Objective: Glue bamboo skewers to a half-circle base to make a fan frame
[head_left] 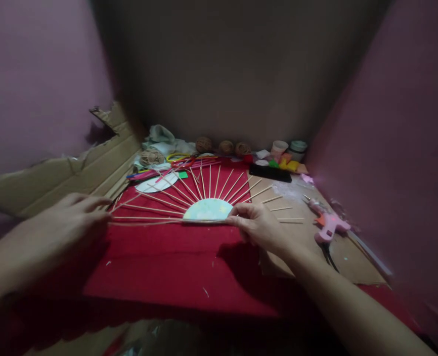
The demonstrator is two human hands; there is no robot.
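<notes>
A pale blue half-circle card (pixel 206 210) lies on red cloth (pixel 167 267), with several thin wooden sticks (pixel 148 218) fanning out from its curved edge like rays. My right hand (pixel 254 222) pinches the card's right end between thumb and fingers, along the straight edge. At the left stick tips, the fingers of my left hand (pixel 81 215) are closed on a thin cord (pixel 145 224). This cord stretches along the straight edge towards my right fingers. The fingertips of my left hand are partly hidden and blurred.
A pink glue gun (pixel 328 227) lies on a brown board (pixel 356 259) at right. Behind are twine balls (pixel 203 144), scissors (pixel 180 158), a black flat object (pixel 270 173), small tubs (pixel 279 147) and a white paper piece (pixel 155 184). Torn cardboard (pixel 66 173) stands left.
</notes>
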